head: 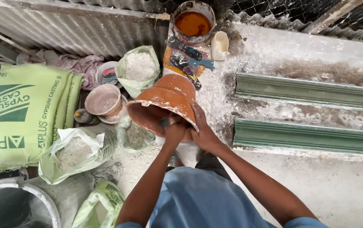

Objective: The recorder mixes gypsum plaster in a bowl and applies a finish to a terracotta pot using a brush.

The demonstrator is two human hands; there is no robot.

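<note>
The orange bucket point(164, 103) lies tilted on its side, mouth turned toward the sacks, at the near left corner of the white worktable point(316, 185), just in front of the orange tray of blue-handled tools point(187, 63). The right hand point(202, 131) grips the bucket's rim from outside, while the left hand point(174, 128) reaches into its mouth, clenched around a small dark tool. Beyond the bucket, two green moulding strips point(308, 114) lie on the worktable, and an open sack of white powder point(139, 67) stands to its left.
</note>
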